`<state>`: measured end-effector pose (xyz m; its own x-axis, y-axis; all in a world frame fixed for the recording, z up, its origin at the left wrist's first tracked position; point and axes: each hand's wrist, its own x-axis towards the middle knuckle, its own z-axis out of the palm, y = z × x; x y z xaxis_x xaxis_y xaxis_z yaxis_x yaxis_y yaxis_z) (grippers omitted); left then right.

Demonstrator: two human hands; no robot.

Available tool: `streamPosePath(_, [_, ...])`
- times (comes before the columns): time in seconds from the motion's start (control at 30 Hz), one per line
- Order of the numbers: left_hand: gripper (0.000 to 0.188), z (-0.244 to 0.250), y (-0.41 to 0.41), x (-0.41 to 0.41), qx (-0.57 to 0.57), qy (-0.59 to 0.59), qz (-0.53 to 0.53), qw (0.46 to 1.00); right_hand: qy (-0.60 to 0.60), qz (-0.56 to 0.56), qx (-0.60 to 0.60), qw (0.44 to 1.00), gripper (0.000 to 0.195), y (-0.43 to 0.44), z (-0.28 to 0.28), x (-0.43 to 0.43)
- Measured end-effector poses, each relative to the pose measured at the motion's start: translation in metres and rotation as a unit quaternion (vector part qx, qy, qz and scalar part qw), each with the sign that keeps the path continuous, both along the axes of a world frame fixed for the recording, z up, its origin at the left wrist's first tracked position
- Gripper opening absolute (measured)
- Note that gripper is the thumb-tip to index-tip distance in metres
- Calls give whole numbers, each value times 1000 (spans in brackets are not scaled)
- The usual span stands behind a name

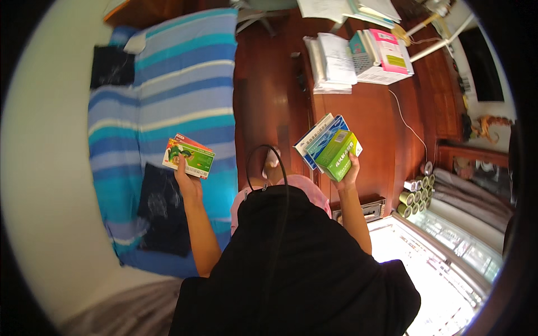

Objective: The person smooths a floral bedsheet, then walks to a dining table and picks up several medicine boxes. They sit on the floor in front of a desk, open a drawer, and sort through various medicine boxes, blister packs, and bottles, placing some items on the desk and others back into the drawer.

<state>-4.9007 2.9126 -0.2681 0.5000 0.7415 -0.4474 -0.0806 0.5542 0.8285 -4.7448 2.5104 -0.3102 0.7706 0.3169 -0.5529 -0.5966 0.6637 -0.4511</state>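
My left hand (188,183) grips a small stack of flat medicine boxes, held out in front of the striped sofa. On top is a green and white box (197,157) with a picture on it; a red-edged box (185,137) peeks out behind. In my right hand (349,174) is a second stack, with the thumb on a thick green carton (338,155) that bears white writing. Behind that carton stick out a blue box (340,122) with wavy lines and a white and blue box (313,134). The fingers under both stacks are mostly hidden.
A sofa with a blue striped cover (185,96) and dark cushions (162,210) runs along the left. At right, a wooden table (357,109) bears paper stacks (334,59) and a filing basket (363,63). Several cans (414,197) stand near a brightly lit glass case (412,248).
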Motion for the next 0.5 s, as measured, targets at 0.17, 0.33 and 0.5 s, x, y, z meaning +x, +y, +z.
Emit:
streamPosePath(0.17, [45,40,49,91,-48,-39,-117,991,-43,-82,-26,995,65,34,46,18])
streamPosePath(0.33, [42,5,74,196,-119,-98,-234,960,-56,-221,-62,972,62,64,44,37])
streamPosePath(0.5, [40,14,75,301,-210,-62,-370,903,-42,-337,-12,940,60,99,25,40])
